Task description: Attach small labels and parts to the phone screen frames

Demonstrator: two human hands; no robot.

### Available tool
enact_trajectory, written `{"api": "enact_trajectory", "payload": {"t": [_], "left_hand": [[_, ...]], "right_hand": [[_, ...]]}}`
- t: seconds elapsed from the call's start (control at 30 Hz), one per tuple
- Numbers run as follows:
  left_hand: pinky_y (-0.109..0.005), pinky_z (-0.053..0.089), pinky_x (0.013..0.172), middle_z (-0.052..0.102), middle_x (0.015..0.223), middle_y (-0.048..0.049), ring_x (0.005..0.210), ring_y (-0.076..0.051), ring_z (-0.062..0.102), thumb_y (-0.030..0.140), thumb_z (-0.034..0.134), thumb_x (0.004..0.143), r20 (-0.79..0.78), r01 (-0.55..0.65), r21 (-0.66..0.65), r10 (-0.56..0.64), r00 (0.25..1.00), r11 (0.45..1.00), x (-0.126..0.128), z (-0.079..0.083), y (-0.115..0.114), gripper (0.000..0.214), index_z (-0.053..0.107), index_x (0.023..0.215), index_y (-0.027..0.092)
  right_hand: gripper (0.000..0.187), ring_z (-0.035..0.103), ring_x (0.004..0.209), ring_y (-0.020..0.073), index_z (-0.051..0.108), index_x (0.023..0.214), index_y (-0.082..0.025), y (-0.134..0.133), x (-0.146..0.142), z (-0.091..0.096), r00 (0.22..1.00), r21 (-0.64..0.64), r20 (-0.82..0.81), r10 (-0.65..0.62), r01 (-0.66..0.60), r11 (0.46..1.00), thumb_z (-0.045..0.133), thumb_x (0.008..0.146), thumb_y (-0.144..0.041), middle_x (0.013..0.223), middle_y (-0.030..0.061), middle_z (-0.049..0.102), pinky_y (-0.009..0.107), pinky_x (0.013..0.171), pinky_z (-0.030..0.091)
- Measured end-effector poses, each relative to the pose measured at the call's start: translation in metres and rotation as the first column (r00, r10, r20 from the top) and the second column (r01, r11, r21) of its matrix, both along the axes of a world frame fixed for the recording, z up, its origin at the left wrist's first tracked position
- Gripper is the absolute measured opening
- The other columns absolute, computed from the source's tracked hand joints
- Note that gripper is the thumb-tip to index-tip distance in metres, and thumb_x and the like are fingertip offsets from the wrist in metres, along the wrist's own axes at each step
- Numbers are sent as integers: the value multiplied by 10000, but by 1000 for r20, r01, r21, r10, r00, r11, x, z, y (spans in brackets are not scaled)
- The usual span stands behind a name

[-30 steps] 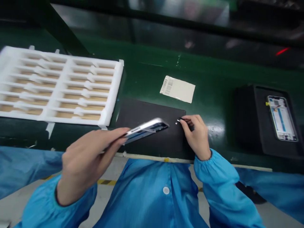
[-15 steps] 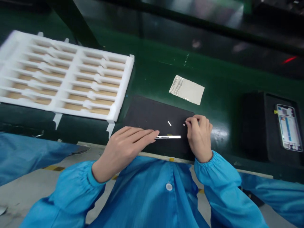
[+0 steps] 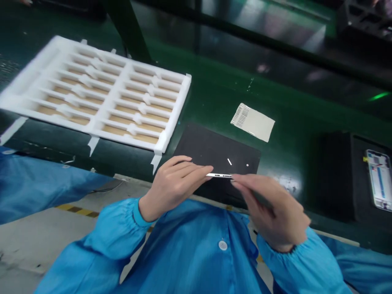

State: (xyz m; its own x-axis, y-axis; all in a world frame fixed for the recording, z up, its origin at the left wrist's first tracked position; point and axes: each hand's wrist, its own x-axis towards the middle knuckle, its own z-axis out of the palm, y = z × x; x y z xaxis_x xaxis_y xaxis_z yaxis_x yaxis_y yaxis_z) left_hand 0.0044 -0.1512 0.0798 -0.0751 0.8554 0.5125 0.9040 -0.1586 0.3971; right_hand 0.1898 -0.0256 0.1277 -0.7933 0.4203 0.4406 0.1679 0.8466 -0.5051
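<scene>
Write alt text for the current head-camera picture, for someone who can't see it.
A person's left hand and right hand hold a slim device, seen edge-on, over a dark mat. On the green bench, a white slotted tray sits left, a barcoded card beyond the mat, and a phone-like device at right.

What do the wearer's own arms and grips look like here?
Loose, bright blue long sleeves cover both arms, the left sleeve and right sleeve gathered at the cuffs. The left grip and right grip are bare hands; no gloves or rings show.
</scene>
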Motion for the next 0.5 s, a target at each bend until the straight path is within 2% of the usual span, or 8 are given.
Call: {"api": "enact_trajectory", "payload": {"t": [0.07, 0.17, 0.37, 0.5], "left_hand": [[-327, 514, 907, 761, 956, -14, 818, -123, 713, 169, 627, 926, 14, -11, 20, 11, 1000, 1000, 0, -1, 0, 179, 642, 1104, 185], [-319, 517, 876, 760, 942, -20, 819, -133, 714, 165, 632, 922, 26, -13, 54, 12, 1000, 998, 1, -1, 1, 137, 640, 1059, 169], [-304, 516, 854, 760, 947, -14, 806, -130, 706, 168, 591, 944, 12, -14, 80, 13, 1000, 997, 0, -4, 4, 112, 633, 1048, 166], [-292, 521, 851, 763, 957, -10, 806, -128, 705, 176, 583, 951, 14, 3, 89, -4, 1000, 996, -1, -3, 4, 92, 632, 1027, 161]], "right_hand": [[316, 698, 975, 198, 616, 1203, -181, -2, -3, 4, 991, 74, 81, 108, -114, 991, 590, 906, -78, 1079, 60, 730, 331, 853, 597], [387, 675, 1033, 216, 552, 1288, -124, 1, -8, 3, 977, 181, 145, 158, -184, 966, 582, 908, -58, 1118, 104, 714, 342, 898, 579], [243, 687, 990, 246, 606, 1148, -58, 6, -20, 15, 925, 294, 322, 200, -299, 908, 476, 943, -40, 1026, 153, 720, 373, 896, 587], [257, 691, 1002, 284, 622, 1103, 2, 3, -27, 23, 896, 428, 398, 194, -369, 825, 412, 957, -31, 1032, 192, 719, 382, 876, 599]]}}
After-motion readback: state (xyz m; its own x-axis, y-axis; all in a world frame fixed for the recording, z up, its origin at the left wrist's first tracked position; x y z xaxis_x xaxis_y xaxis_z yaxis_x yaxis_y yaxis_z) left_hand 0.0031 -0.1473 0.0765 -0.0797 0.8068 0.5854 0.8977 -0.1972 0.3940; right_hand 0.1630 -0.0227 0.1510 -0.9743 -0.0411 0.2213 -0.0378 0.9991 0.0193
